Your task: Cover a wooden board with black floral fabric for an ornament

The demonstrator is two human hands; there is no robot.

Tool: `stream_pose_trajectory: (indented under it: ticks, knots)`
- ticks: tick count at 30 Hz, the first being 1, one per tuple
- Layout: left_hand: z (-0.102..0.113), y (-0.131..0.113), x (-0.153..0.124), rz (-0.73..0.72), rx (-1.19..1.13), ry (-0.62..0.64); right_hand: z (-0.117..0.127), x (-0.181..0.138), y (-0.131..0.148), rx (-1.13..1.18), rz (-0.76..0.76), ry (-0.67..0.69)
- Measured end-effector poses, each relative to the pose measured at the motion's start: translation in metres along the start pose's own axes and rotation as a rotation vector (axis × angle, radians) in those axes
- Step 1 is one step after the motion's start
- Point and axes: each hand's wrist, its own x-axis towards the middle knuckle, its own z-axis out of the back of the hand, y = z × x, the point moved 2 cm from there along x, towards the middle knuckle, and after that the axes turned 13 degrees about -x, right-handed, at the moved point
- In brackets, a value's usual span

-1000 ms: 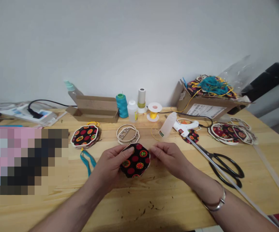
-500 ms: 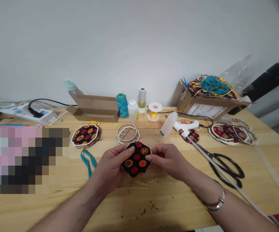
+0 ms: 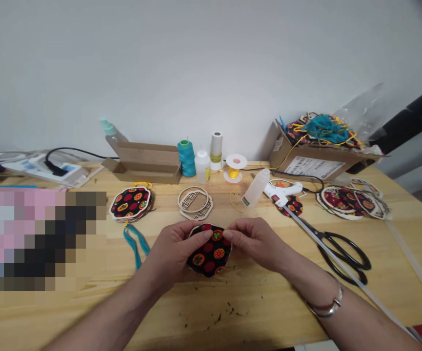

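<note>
Between my hands is a black fabric-covered piece (image 3: 210,254) with red and orange floral dots and a thin pale rim. My left hand (image 3: 181,243) grips its left side, thumb lying on the fabric and fingers hidden underneath. My right hand (image 3: 256,243) pinches its upper right edge between thumb and fingers. Just beyond lie pale wooden lattice frames (image 3: 197,204), one round and one scalloped, overlapping. To the left sits a stack of similar fabric-covered pieces (image 3: 130,204) with a yellow cord and a teal tassel (image 3: 135,246).
A white glue gun (image 3: 282,192) and black-handled scissors (image 3: 346,253) lie at right. Behind stand a teal thread cone (image 3: 186,160), a yellow cord spool (image 3: 234,170), squeeze bottles (image 3: 255,189) and an open narrow box (image 3: 143,170). A filled carton (image 3: 308,163) stands back right. Dark scraps dot the table (image 3: 152,321).
The fabric-covered piece has come slightly nearer to me and tilted. My left thumb has slid right across it, closer to my right thumb at the upper edge.
</note>
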Motion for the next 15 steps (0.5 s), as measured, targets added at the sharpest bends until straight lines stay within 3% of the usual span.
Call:
stream_pose_trajectory:
  ticks: [8,15]
  knots:
    - [-0.0034,0.0045,-0.0013,0.145,-0.015,0.064,-0.0022,-0.0003,0.0004,-0.078,0.013,-0.082]
    - [-0.0021,0.0097,-0.0013,0.174,-0.044,0.058,0.0004,0.0019,-0.0033,-0.105,0.018,-0.116]
